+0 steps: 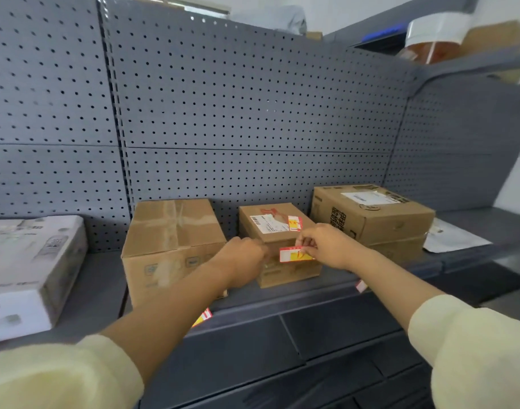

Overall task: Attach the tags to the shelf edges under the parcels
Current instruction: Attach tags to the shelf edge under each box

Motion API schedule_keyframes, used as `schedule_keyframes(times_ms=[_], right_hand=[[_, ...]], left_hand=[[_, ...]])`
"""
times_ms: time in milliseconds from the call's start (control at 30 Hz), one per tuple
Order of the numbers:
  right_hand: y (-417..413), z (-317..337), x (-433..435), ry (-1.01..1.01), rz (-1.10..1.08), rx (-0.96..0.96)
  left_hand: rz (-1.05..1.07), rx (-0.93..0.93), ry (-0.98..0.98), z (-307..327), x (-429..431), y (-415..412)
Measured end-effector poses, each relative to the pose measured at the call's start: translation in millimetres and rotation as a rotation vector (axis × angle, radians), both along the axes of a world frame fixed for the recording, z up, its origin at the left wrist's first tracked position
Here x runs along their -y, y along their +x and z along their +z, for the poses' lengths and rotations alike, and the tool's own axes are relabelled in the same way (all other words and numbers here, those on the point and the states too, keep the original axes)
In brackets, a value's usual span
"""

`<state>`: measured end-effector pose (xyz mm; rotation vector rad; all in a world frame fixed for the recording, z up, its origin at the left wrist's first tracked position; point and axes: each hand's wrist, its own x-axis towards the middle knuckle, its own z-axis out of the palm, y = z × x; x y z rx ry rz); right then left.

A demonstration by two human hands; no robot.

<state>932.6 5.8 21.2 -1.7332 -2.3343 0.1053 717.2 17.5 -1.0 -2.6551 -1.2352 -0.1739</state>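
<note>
Three cardboard parcels stand on the grey shelf: a large one (173,240) at left, a small one (278,228) in the middle, a wide one (371,214) at right. My right hand (329,246) pinches a red, white and yellow tag (294,254) in front of the small parcel. My left hand (244,258) is closed just left of that tag, against the small parcel's front. A second tag (294,223) lies on top of the small parcel. Two more tags sit on the shelf edge (282,302): one (202,317) under the large parcel, one (361,286) partly hidden by my right forearm.
A white wrapped package (31,267) lies on the shelf at far left. A flat white mailer (450,237) lies at far right. Perforated grey panels (223,113) form the back wall. An upper shelf (471,63) at top right carries taped items. Lower shelves show below.
</note>
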Motion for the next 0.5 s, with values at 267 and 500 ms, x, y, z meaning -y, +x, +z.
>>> schedule_keyframes(times_ms=[267,500], right_hand=[[65.1,-30.5,-30.6,-0.052,0.123,0.006],[94.6,-61.6,-39.5,-0.067,0.263,0.024]], left_hand=[[0.167,-0.008,-0.132,-28.3,-17.8,63.9],[0.309,0.048,-0.259,-54.4,-16.6,98.2]])
